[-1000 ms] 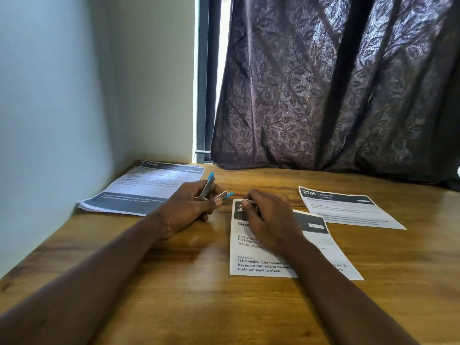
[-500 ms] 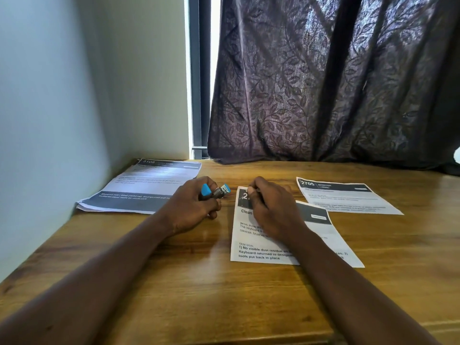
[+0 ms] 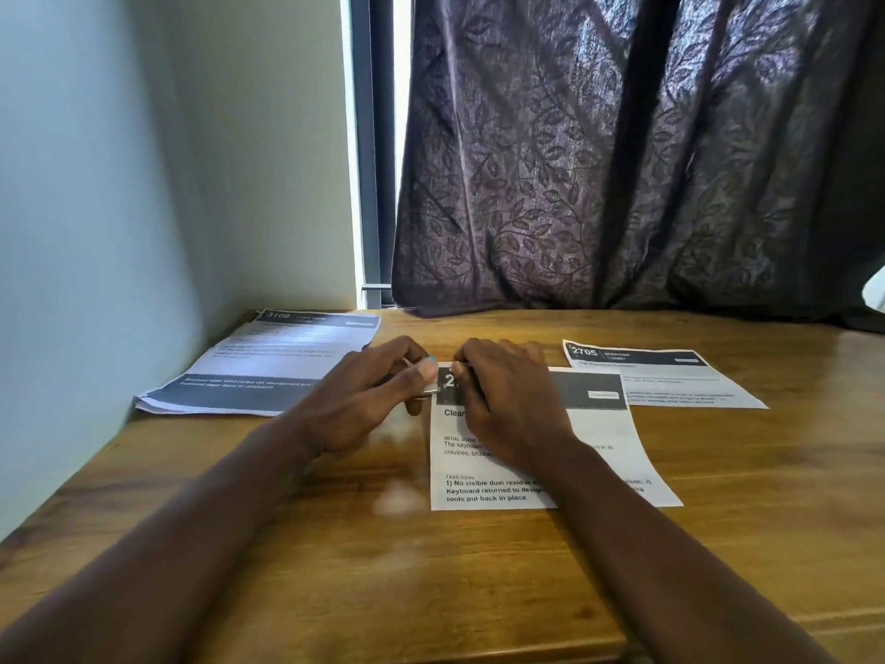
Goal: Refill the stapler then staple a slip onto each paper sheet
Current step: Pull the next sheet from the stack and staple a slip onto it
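My left hand (image 3: 368, 400) grips a small stapler (image 3: 427, 376) with a blue tip and metal jaw, mostly hidden under my fingers and thumb. Its jaw sits at the top left corner of the middle paper sheet (image 3: 598, 438) on the wooden table (image 3: 718, 519). My right hand (image 3: 507, 400) rests on that sheet, its fingertips pinching the top left corner next to the stapler. Whether a slip lies under the fingers I cannot tell. A second sheet (image 3: 670, 381), marked 2705, lies to the right.
A stack of printed sheets (image 3: 268, 361) lies at the back left against the pale wall (image 3: 96, 232). A dark patterned curtain (image 3: 622, 160) hangs behind the table's far edge. The table's front edge runs along the bottom right.
My left hand has brought the stapler rightward, from open and held apart to closed over the sheet's top left corner. My right hand stays on the sheet, fingertips at that corner.
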